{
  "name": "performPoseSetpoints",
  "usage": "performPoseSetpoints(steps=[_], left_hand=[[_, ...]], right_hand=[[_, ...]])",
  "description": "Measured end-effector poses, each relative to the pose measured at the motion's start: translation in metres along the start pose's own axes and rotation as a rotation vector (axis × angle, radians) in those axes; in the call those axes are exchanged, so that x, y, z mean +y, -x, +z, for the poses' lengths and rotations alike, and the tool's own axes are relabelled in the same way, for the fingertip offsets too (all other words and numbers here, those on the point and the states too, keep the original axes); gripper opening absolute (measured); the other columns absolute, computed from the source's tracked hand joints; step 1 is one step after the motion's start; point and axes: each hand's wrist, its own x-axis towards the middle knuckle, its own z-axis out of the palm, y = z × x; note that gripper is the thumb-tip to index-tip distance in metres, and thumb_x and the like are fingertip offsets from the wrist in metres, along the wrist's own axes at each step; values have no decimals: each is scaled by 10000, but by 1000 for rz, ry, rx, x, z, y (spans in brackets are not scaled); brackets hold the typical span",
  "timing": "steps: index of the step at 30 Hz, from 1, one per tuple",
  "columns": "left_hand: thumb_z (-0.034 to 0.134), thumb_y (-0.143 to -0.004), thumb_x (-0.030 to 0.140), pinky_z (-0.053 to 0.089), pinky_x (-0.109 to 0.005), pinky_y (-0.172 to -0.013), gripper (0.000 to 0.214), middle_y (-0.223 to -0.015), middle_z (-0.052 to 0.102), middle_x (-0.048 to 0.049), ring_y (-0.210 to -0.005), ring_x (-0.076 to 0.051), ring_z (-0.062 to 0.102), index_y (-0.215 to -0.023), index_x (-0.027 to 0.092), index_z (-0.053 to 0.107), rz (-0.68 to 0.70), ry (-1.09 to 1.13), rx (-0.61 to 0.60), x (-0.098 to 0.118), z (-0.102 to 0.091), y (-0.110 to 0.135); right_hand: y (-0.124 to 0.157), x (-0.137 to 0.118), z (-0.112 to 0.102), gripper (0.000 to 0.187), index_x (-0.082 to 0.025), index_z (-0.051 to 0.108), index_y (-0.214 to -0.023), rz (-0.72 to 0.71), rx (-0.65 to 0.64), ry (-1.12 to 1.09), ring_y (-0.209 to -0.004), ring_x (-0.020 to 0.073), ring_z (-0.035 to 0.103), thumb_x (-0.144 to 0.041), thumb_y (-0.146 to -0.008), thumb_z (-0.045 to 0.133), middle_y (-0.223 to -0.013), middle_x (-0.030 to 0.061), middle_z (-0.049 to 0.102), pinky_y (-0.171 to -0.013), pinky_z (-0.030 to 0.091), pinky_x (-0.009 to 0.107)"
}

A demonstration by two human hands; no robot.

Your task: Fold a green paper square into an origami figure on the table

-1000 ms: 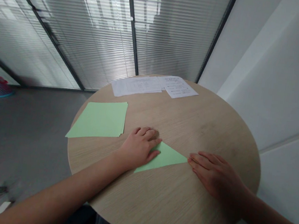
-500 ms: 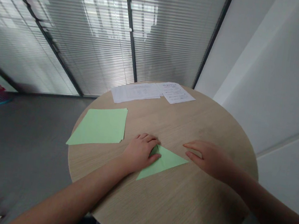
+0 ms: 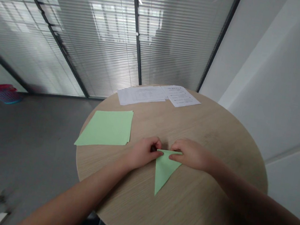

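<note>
A green sheet of paper (image 3: pixel 164 170), folded to a triangle, is over the near middle of the round table, one point toward me and its straight edge away from me. My left hand (image 3: pixel 145 151) pinches its far left corner between thumb and curled fingers. At the far right corner my right hand (image 3: pixel 190 154) grips the same edge, thumb on the near side and fingers behind. Both hands hide parts of that edge. Left of them lies a stack of green paper (image 3: pixel 107 128), touched by neither hand.
Printed white sheets (image 3: pixel 143 94) lie along the far side of the wooden table (image 3: pixel 218 134). Beyond stand glass panels with blinds (image 3: pixel 173 53), and a white wall (image 3: pixel 273 79) rises on the right. A red and blue basket (image 3: pixel 4 93) sits on the floor at left.
The folded paper has turned, its point now facing me. My right hand has come in from the right and taken hold of it. My left hand has gone from lying on it to pinching its corner.
</note>
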Motion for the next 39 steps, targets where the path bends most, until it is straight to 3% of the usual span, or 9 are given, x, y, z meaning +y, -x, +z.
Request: performPoseSetpoints(steps=[3, 7, 9, 13, 16, 22, 30, 39], left_hand=[[699, -832, 278, 471, -272, -642, 110, -758, 662, 5, -689, -143, 604, -877, 183, 668, -79, 300, 49, 1, -3, -3], [713, -829, 374, 462, -278, -626, 202, -759, 704, -23, -664, -145, 601, -832, 172, 719, -147, 434, 198, 15, -16, -13], [725, -820, 402, 446, -276, -625, 231, -755, 713, -23, -660, -144, 587, -806, 173, 744, -105, 388, 245, 26, -26, -20], [708, -817, 387, 374, -257, -568, 222, -673, 670, 2, -602, -125, 514, -778, 177, 767, -47, 271, 237, 43, -36, -30], [692, -818, 349, 373, -257, -584, 202, -674, 679, 0, -608, -122, 517, -762, 170, 766, -35, 266, 228, 48, -30, -34], [682, -836, 372, 402, -278, -623, 244, -760, 743, -31, -647, -146, 569, -887, 175, 815, -72, 293, 204, 41, -13, -32], [692, -825, 376, 400, -281, -624, 230, -744, 751, -32, -643, -150, 572, -814, 183, 817, -92, 251, 203, 42, -10, -27], [789, -658, 394, 343, -265, -556, 223, -618, 634, 1, -556, -119, 482, -694, 177, 750, -219, 508, 346, 42, -34, -24]], right_hand=[[-2, -7, -6, 374, -201, 651, -645, 60, -12, -96, -579, 138, 537, -376, -973, 616, -599, -25, 594, -532, 300, 286], [-3, -18, -18, 410, -196, 582, -585, 108, 135, -162, -556, 131, 466, -365, -957, 622, -548, -35, 505, -514, 249, 290], [-3, -21, -25, 349, -201, 650, -635, 114, 177, -191, -568, 144, 501, -357, -946, 630, -569, -24, 564, -518, 280, 289], [-3, -18, -29, 229, -233, 800, -987, 116, 315, -315, -724, 193, 681, -371, -954, 620, -858, 28, 791, -626, 456, 302], [-2, -11, -24, 243, -224, 805, -954, 104, 396, -343, -765, 211, 714, -358, -957, 602, -898, 51, 811, -664, 491, 316], [0, -8, -17, 223, -212, 779, -852, 81, 430, -319, -708, 204, 689, -327, -934, 606, -805, 44, 783, -621, 458, 311], [1, -16, -15, 210, -219, 759, -822, 38, 459, -225, -705, 185, 687, -287, -930, 593, -778, 34, 769, -615, 441, 291], [12, 3, -33, 207, -242, 797, -835, 81, 300, -312, -786, 229, 722, -343, -890, 625, -835, 30, 802, -692, 505, 334]])
